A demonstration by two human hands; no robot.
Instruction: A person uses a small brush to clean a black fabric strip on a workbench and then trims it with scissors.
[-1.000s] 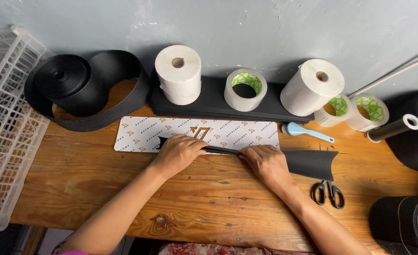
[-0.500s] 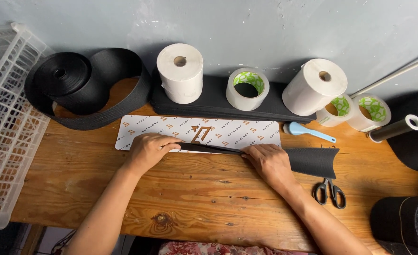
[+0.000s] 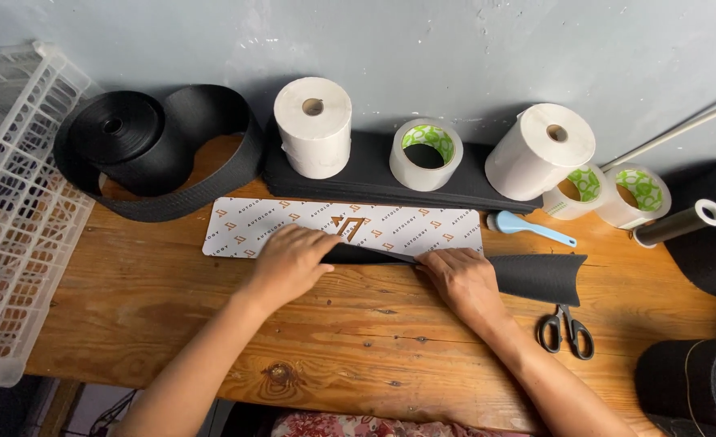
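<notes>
one view only, from the person's head, looking steeply down and forward over a wooden bench [image 3: 172,316] toward a grey wall [image 3: 455,48] at 12 o'clock. it sits close: both forearms enter from 6 o'clock, the left hand [image 3: 289,263] and right hand [image 3: 463,279] near centre. a white crate [image 3: 10,202] fills 9 o'clock, scissors [image 3: 567,330] lie toward 4 o'clock.

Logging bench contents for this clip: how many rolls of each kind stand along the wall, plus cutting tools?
White paper rolls: 2
Tape rolls with green cores: 3
Black webbing rolls: 1
Scissors: 1
Total: 7
</notes>
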